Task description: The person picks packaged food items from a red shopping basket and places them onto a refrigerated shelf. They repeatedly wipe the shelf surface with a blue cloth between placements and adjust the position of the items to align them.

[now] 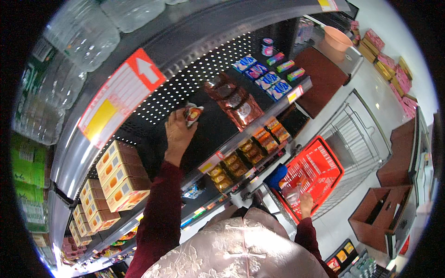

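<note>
My left hand point(179, 131) reaches over a black store shelf and grips a small snack packet point(193, 114) with a red, orange and white wrapper. To its right on the shelf lie shiny brown foil packages point(240, 106) in a row. My right hand point(306, 204) is lower right, at a red plastic shopping basket point(318, 172) set on a metal shopping cart point(368, 163). Packages with clear and orange wrapping lie in the basket near the fingers; whether the hand holds one I cannot tell.
Stacked cream boxes point(123, 177) stand left on the shelf, blue packs point(267, 80) at its far end. Below are trays of yellow and orange snacks point(222, 177). Overhead, bottled water packs point(80, 38) rest on a shelf with a price sign point(121, 99). A brown cabinet point(380, 219) stands right.
</note>
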{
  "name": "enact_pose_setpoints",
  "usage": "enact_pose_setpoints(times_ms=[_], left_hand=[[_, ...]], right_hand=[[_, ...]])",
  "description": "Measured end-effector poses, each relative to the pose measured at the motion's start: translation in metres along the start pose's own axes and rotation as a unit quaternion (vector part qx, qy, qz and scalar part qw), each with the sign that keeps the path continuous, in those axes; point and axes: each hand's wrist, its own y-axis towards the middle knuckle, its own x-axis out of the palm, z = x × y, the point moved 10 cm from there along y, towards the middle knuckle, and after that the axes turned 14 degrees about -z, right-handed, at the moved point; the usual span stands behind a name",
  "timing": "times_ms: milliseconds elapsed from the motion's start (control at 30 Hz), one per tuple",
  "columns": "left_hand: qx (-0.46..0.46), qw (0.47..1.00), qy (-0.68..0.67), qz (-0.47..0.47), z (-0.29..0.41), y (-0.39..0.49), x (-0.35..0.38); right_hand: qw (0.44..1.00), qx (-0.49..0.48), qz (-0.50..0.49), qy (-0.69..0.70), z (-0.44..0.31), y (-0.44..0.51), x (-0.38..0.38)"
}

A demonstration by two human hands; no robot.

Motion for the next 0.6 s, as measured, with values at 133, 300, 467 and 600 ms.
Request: enact_pose_setpoints(times_ms=[133, 300, 467, 600], left_hand=[[-0.036, 0.986, -0.154, -0.061, -0.004, -0.016, 0.003], [0.041, 0.971, -0.231, -0.050, 0.066, -0.069, -0.020], [0.239, 0.931, -0.184, -0.206, 0.181, -0.128, 0.006], [0.312, 0.890, -0.159, -0.290, 0.222, -0.151, 0.043]], right_hand=[[0.972, -0.215, -0.018, 0.091, -0.097, -0.027, 0.003], [0.910, -0.247, -0.233, 0.236, -0.247, -0.098, 0.030], [0.729, -0.307, -0.421, 0.444, -0.345, -0.172, 0.027], [0.832, -0.234, -0.319, 0.388, -0.327, -0.159, 0.018]])
